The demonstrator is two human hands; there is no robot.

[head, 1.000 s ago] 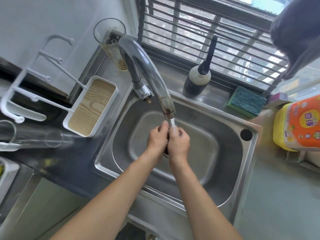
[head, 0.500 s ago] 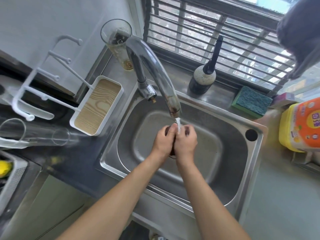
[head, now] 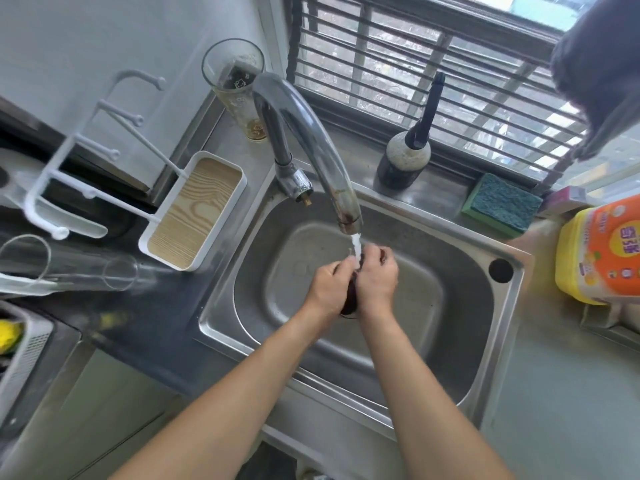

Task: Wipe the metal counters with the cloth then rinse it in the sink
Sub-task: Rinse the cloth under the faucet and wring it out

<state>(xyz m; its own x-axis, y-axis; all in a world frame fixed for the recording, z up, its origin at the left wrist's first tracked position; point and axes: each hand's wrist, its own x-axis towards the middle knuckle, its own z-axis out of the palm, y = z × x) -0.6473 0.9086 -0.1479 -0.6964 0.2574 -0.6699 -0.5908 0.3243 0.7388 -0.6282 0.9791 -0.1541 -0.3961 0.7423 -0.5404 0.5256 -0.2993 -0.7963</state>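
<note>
My left hand [head: 327, 285] and my right hand [head: 376, 278] are pressed together over the steel sink [head: 478, 348], both closed on a dark wet cloth [head: 349, 297] that shows only as a sliver between them. Water streams from the curved chrome tap [head: 311, 133] onto the cloth and my fingers. The metal counter [head: 446, 199] runs behind the sink below the window.
A white rack with a wood-grain tray [head: 194, 209] and a lying glass [head: 69, 268] sit left of the sink. A tall glass [head: 235, 84] stands behind the tap. A black brush [head: 405, 157], a green sponge [head: 500, 204] and a yellow detergent pack [head: 602, 251] stand to the right.
My hands stay under the running water and keep working the cloth, shifting slightly against each other. The view has drifted a little.
</note>
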